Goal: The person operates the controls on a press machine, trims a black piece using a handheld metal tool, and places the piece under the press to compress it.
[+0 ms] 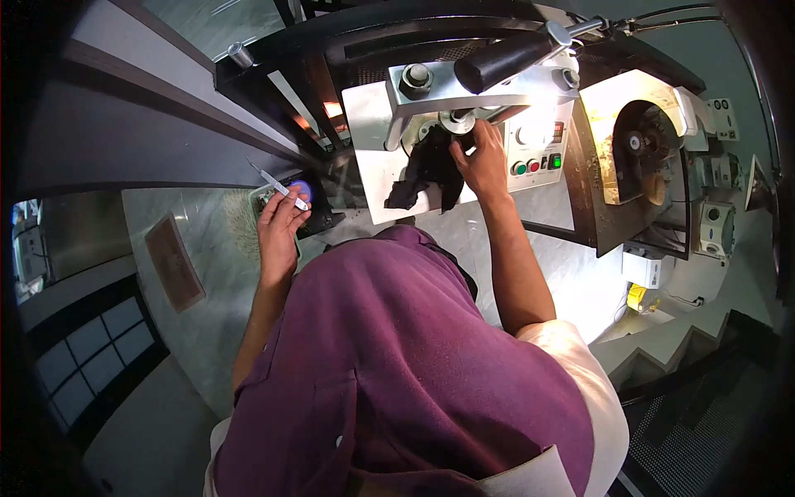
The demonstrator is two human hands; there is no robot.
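Observation:
My left hand (283,217) is closed round a slim silver tool (273,182) with a pointed tip, held off to the left of the machine. On the right, my right hand (482,161) is at the machine's metal spindle (457,122), its thumb and fingers bent against dark cloth-like material (431,170). That black material hangs over the white machine plate (373,157). Whether the fingertips grip the cloth or a small part under the spindle is hidden.
A black-handled lever (505,62) crosses above the spindle. Green and red buttons (532,166) sit right of my right hand. A lit machine with a round opening (650,141) stands farther right. A blue-purple round object (302,192) lies behind my left hand.

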